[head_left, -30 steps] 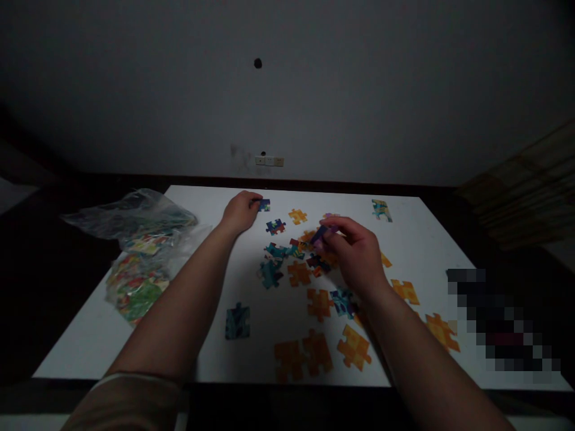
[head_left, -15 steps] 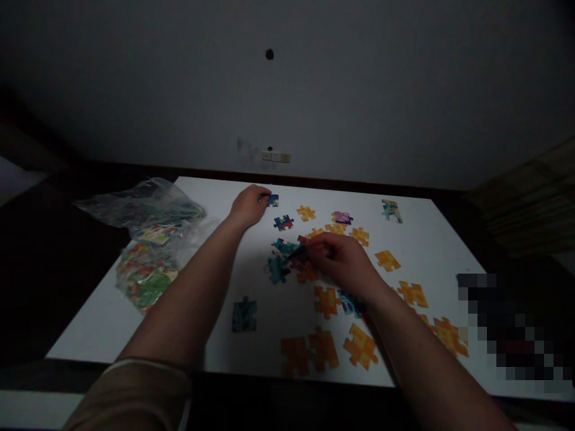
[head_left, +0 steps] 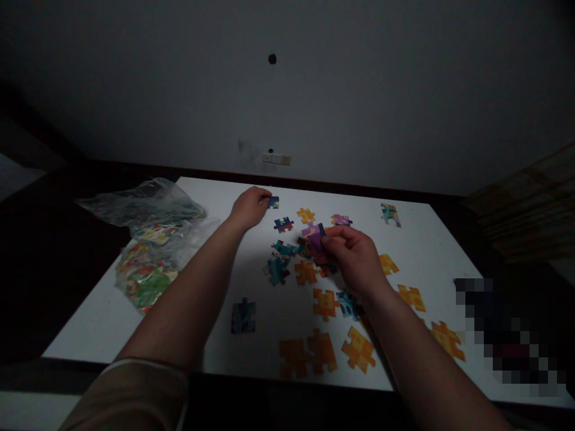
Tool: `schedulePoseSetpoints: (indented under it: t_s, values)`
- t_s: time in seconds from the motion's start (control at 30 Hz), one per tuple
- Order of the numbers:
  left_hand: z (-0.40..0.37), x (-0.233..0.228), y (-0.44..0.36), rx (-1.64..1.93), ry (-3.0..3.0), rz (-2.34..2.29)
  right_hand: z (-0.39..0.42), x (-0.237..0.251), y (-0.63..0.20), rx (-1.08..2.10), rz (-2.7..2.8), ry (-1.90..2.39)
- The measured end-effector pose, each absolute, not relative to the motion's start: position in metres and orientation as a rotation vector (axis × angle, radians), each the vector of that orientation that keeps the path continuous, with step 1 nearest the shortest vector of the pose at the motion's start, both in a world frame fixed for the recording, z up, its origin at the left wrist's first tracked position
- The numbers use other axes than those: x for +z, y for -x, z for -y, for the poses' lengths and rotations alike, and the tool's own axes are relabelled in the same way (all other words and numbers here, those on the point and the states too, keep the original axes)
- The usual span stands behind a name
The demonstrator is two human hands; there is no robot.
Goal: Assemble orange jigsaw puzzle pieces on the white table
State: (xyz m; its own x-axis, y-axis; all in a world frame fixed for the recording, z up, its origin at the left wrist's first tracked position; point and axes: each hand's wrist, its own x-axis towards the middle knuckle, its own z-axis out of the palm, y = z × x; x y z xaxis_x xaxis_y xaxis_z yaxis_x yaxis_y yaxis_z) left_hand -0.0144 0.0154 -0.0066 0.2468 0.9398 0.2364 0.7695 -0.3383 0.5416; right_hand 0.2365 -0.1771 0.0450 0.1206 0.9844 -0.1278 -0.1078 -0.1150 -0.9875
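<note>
Between the thumb and fingers of my right hand is a purple puzzle piece, raised over the middle of the table with its printed face showing. My left hand is closed on the edge of a dark blue puzzle piece at the table's far side. Below the purple piece lie teal puzzle pieces and an orange puzzle piece. A blue and red puzzle piece lies just nearer than the dark blue one. My right hand and forearm hide some pieces.
Clear plastic bags with colourful pieces lie on the left of the white table. Several orange pieces are spread at the front and right. A blue-grey piece lies front left, a teal and yellow piece far right.
My right hand has lifted slightly and moved right, turning the held piece so its purple face shows. My left hand stays at the dark blue piece.
</note>
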Motion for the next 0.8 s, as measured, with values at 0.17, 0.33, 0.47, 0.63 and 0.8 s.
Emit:
schedulePoseSetpoints:
  t_s: [0.17, 0.33, 0.47, 0.63, 0.8]
  values:
    - [-0.015, -0.007, 0.015, 0.761, -2.200, -1.584, 0.176, 0.044, -0.237, 1.248, 0.912, 1.271]
    - [-0.013, -0.005, 0.014, 0.763, -2.189, -1.584, 0.177, 0.047, -0.236, 1.252, 0.896, 1.254]
    - [-0.011, -0.002, 0.014, 0.746, -2.185, -1.583, 0.182, 0.050, -0.236, 1.194, 1.206, 1.315]
    - [-0.010, 0.000, 0.014, 0.729, -2.200, -1.568, 0.193, 0.055, -0.226, 1.024, 1.926, 1.407]
    - [-0.010, -0.001, 0.014, 0.724, -2.219, -1.570, 0.203, 0.059, -0.217, 0.990, 2.414, 1.381]
